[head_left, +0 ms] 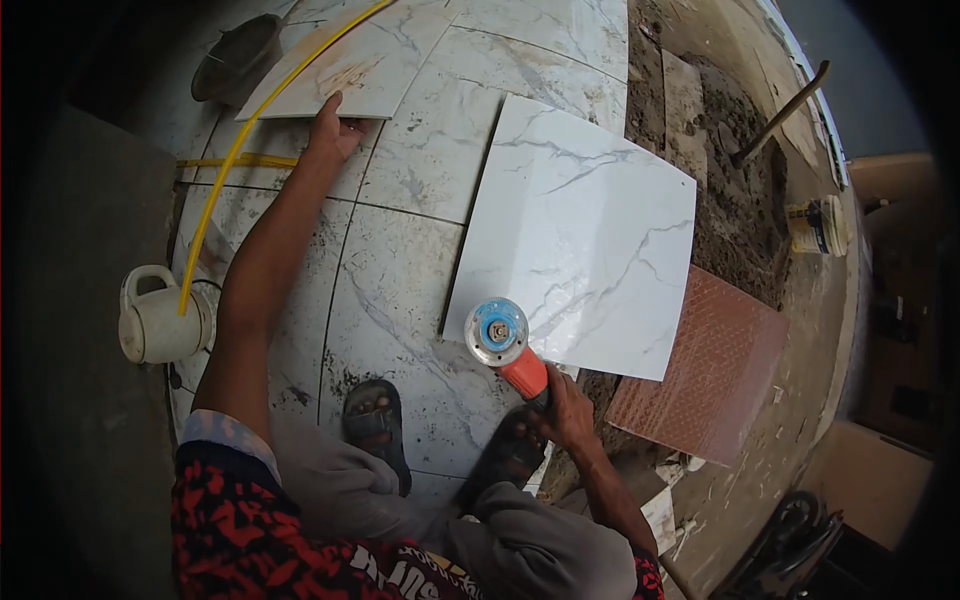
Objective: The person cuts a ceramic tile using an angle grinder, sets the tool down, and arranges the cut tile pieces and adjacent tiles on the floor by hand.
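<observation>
My left hand (337,130) grips the lower edge of a marble-patterned tile (350,75) with brownish smears, its thumb on top and the fingers underneath. My right hand (565,410) is wrapped round the dark handle of an orange angle grinder (523,372), whose round disc (497,332) faces up. The grinder's head overlaps the lower left corner of a large white marble-patterned tile (585,230), which lies over the tiled floor and the soil edge. Whether the disc touches that tile cannot be made out.
A yellow hose (232,150) arcs past my left forearm to a cream jug (160,330). A dark basin (240,60) stands upper left. On the right are a reddish tile (705,365), a mortar heap (735,150) with a handled tool (785,112), and a yellow-white bucket (818,227).
</observation>
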`<state>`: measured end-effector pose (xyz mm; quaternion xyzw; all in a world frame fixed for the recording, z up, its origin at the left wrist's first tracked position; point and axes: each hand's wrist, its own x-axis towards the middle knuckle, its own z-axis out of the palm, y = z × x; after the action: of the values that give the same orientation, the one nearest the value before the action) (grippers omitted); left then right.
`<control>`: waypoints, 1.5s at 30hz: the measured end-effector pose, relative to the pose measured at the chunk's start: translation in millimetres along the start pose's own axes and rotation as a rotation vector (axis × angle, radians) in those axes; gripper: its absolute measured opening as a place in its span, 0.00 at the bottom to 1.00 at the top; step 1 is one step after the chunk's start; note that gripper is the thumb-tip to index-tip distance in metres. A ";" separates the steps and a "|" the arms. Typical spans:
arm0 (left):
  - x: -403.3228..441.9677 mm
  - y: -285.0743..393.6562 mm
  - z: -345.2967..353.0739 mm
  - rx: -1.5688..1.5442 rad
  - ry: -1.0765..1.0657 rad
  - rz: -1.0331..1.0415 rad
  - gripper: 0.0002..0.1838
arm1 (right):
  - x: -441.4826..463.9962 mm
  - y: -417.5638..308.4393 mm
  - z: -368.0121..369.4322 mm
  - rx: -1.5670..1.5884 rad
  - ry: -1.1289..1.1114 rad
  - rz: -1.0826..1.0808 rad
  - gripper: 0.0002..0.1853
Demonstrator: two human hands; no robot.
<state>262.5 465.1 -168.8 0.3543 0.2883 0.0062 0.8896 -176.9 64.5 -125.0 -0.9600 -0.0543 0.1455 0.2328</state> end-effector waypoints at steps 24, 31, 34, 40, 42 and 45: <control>-45.8 -5.0 25.9 -0.021 -0.125 0.051 0.18 | 17.0 38.2 19.5 -0.162 -0.213 -0.434 0.45; -106.1 -4.0 38.6 -0.047 -0.232 -0.017 0.20 | 18.6 35.2 11.7 -0.086 -0.225 -0.435 0.43; -132.2 -11.7 35.8 -0.079 -0.238 -0.109 0.19 | 32.7 19.3 -11.1 0.023 -0.167 -0.409 0.41; -204.0 -37.8 27.9 -0.076 -0.261 -0.250 0.18 | 136.4 -67.9 -63.9 1.250 -0.117 -0.014 0.39; -230.1 -41.9 24.7 -0.103 -0.270 -0.318 0.18 | 179.3 -93.5 -66.9 1.582 -0.251 0.030 0.38; -256.2 -46.2 12.7 -0.112 -0.316 -0.429 0.18 | 221.1 -127.4 -63.9 1.690 -0.367 -0.046 0.34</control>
<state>46.5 367.4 -60.4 0.2319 0.2134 -0.2218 0.9228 48.3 187.9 -68.0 -0.4249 0.0161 0.2852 0.8590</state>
